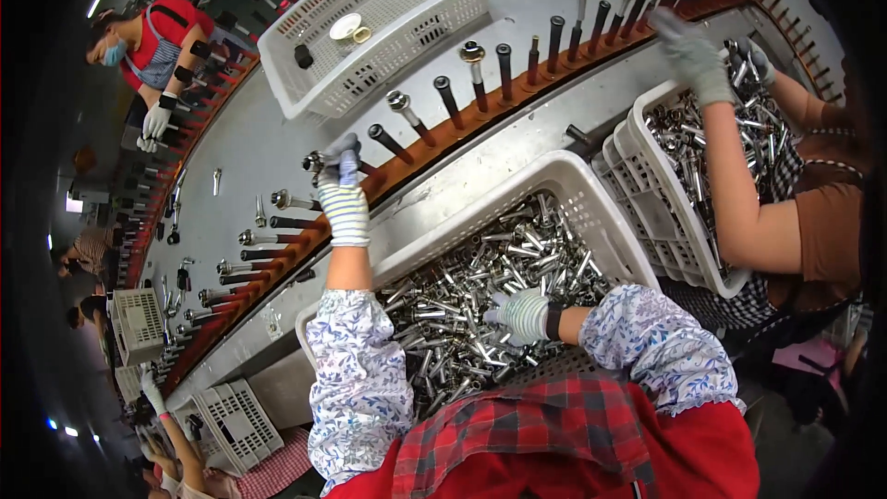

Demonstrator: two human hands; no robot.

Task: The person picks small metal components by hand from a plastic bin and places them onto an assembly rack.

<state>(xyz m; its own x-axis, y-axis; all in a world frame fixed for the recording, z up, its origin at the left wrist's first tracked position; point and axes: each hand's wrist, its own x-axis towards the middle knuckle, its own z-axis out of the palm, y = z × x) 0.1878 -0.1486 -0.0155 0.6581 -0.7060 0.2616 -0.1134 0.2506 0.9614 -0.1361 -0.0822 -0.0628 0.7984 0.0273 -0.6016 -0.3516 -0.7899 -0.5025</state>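
My left hand [344, 192], in a striped work glove, is raised at the brown rail [450, 139] with its fingers closed around a shiny ratchet wrench [313, 163]. Its round head shows beside my fingers; the glove hides the rest. Inside the pale plastic basket [601, 222] in front of me, my right hand [525, 316] reaches into a heap of chrome ratchet parts [462, 291]. Its fingertips are curled at the parts, and what they hold cannot be made out. Black handles [390, 143] stand along the rail, some topped with metal ratchet heads [404, 106].
A large white crate [314, 97] with a few small items stands beyond the rail. At right, a co-worker's gloved hands [698, 60] are above another filled basket [637, 176]. More people stand along the curved line at left, where loose ratchets lie on the grey table [231, 134].
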